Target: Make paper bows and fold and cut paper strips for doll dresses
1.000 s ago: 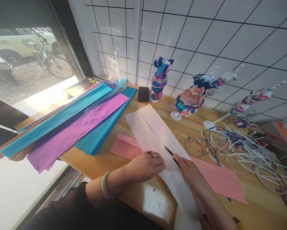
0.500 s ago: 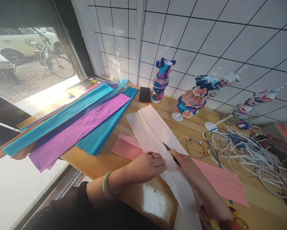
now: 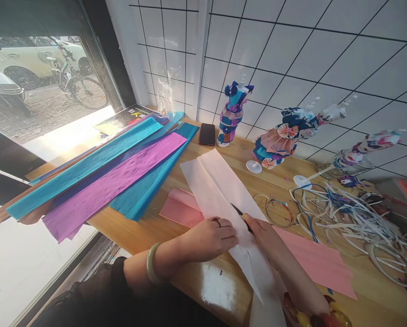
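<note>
While I watched remotely, the dark blade [image 3: 237,210] gripped in my right hand [image 3: 262,234] edged far-left over the pale sheet [image 3: 220,188] on the table [image 3: 138,236]. My left hand [image 3: 215,238] curled at its left edge, pinching or not I couldn't tell; work seemed slightly advanced.

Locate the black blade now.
In the head view, just right of centre, the black blade is in the right hand, over the white paper and close to the left hand.
</note>
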The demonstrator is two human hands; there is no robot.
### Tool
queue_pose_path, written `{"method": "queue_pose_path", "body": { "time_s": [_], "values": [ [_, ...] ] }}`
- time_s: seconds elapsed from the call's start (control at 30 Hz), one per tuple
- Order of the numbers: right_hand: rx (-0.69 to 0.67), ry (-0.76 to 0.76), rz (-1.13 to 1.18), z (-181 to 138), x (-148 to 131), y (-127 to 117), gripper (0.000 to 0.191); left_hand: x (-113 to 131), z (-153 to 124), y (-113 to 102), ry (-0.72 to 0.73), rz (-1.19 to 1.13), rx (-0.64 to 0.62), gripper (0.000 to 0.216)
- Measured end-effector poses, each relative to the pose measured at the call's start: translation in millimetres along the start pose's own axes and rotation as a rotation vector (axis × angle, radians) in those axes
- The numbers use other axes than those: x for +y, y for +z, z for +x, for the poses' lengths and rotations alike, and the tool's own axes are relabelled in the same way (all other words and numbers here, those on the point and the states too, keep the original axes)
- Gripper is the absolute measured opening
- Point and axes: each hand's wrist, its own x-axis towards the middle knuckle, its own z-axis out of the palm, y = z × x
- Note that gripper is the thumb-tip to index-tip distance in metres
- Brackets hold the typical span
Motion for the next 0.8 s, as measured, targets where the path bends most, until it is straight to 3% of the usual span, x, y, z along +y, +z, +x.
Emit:
{"method": "queue_pose_path", "body": {
  "time_s": [0.8],
  "values": [
    [-0.049,0.016,0.007,16,-8,2,0.042,0,0,-2,-0.009,-0.02,-0.001,0.021]
  ]
}}
